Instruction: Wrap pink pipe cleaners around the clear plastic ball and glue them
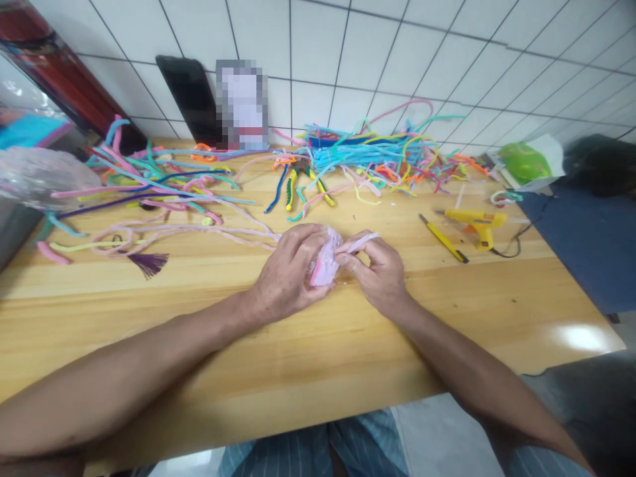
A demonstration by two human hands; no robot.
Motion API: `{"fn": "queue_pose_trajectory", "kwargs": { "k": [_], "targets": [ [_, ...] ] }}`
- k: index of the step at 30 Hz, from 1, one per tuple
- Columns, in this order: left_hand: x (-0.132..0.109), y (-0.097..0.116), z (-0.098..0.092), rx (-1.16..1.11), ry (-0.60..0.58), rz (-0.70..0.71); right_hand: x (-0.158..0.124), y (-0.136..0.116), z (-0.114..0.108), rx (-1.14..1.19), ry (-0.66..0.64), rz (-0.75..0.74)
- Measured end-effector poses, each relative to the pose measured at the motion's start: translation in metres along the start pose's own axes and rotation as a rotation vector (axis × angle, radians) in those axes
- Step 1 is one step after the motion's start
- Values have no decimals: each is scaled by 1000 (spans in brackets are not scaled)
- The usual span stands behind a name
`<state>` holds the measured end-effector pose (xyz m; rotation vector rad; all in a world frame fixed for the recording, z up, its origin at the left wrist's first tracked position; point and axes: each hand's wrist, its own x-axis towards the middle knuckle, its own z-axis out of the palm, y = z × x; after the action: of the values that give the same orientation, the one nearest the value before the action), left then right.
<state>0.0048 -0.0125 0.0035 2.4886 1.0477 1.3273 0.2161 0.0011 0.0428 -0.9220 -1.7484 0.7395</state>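
Observation:
My left hand (288, 271) is closed around a small lilac and pink piece (328, 264) with a shiny, clear-looking edge. What exactly that piece is, I cannot make out. Against its right side, my right hand (378, 273) pinches a pale lilac pipe cleaner (365, 242) between thumb and fingers, with one end pointing up and right. Long pale pink pipe cleaners (223, 230) run leftward along the table from behind my left hand. Both hands are just above the middle of the wooden table (298, 358).
Behind the hands lie yellow-green pliers (292, 189) and a heap of coloured pipe cleaners (368, 152). A yellow glue gun (477, 224) and a yellow utility knife (442, 238) are on the right. A purple tassel (150, 264) lies left. A phone (186, 99) leans on the tiled wall.

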Motion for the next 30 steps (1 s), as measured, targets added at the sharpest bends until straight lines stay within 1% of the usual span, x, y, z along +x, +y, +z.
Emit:
{"fn": "queue_pose_trajectory", "kwargs": {
  "k": [5,10,15,23,26,30],
  "targets": [
    [0,-1,-2,2,-17,-8,0,1,0,14,-7,26],
    [-1,-2,-2,7,-16,-5,2,7,4,5,53,16],
    [-1,-4,0,5,-12,-2,4,12,8,102,44,68],
    [-4,-9,4,-26,5,-20,4,20,13,283,-21,257],
    [-3,-10,5,-39,2,-24,5,20,15,373,-18,331],
    [-2,-13,2,-65,-18,-19,6,18,17,457,-51,396]
  ]
}}
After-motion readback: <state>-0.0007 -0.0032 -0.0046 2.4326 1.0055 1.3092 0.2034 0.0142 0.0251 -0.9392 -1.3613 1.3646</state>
